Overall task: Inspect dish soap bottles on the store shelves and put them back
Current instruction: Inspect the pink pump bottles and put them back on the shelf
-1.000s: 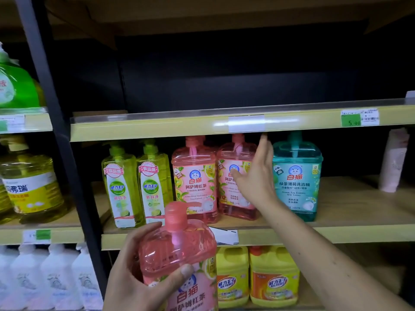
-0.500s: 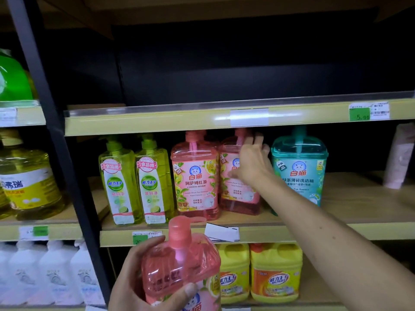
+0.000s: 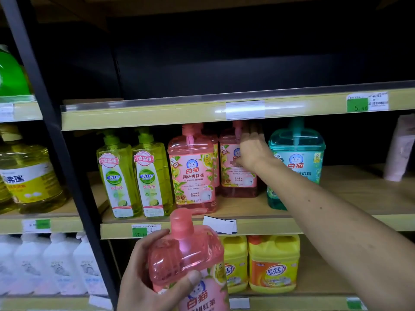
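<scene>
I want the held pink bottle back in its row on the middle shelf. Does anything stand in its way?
Yes. The right hand rests on the rear pink bottle, its forearm crossing the shelf front. The left hand holds the pink bottle below.

Pink bottle (image 3: 192,173) reads 白猫 阿萨姆红茶; green shelf tag (image 3: 357,105) reads 5.90.
</scene>
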`<move>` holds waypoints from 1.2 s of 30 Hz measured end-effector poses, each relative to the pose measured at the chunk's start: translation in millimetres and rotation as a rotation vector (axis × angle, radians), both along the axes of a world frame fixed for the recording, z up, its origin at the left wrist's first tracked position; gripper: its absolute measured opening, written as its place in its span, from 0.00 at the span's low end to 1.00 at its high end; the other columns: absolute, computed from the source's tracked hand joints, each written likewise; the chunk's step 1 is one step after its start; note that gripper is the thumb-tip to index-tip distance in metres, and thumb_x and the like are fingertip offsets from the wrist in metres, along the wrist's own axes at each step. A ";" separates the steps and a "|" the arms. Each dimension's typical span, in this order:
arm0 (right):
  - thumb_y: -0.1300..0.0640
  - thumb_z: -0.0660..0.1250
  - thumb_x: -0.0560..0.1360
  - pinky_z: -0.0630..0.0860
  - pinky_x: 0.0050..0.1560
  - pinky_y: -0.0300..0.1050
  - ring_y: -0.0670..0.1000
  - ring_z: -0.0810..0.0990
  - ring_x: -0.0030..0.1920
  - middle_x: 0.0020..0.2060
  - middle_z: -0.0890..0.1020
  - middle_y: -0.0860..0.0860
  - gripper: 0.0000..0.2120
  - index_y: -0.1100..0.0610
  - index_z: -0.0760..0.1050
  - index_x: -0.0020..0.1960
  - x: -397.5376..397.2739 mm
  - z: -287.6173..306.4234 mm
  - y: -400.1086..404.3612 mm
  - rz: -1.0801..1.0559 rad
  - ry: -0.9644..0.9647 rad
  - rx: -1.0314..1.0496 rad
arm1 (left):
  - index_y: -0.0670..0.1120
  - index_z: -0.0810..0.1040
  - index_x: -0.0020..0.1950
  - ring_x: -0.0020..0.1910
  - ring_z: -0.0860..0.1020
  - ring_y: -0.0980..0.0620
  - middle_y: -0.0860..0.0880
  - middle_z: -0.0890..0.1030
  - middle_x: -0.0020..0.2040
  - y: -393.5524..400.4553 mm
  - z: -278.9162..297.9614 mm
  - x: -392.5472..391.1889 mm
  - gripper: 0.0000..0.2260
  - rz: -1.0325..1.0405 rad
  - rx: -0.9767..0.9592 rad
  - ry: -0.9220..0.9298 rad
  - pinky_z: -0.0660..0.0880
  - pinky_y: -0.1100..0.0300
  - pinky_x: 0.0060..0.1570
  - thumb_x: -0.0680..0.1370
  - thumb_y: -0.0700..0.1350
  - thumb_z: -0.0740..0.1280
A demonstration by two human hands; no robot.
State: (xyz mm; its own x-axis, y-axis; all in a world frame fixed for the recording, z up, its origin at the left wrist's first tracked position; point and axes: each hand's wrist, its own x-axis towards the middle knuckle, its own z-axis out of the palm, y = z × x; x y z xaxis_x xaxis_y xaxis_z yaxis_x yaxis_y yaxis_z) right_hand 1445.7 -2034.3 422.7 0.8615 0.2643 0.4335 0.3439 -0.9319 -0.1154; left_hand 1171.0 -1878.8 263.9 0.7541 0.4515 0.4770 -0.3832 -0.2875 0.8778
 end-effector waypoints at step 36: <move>0.47 0.80 0.70 0.87 0.44 0.56 0.61 0.89 0.54 0.56 0.89 0.58 0.17 0.48 0.87 0.58 -169.9 -161.2 -114.9 0.586 0.920 1.597 | 0.41 0.85 0.64 0.59 0.87 0.35 0.37 0.88 0.59 -95.6 5.7 56.1 0.22 -0.416 -0.510 0.310 0.81 0.37 0.64 0.73 0.48 0.80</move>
State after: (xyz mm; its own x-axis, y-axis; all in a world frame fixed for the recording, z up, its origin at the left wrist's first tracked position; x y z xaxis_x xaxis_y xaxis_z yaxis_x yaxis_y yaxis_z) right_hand 1275.7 -2149.2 261.5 0.8957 0.4400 0.0641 -0.1274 0.3922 -0.9110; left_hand 1227.0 -1974.4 269.6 0.9781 0.2073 0.0207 -0.0840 0.3015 0.9498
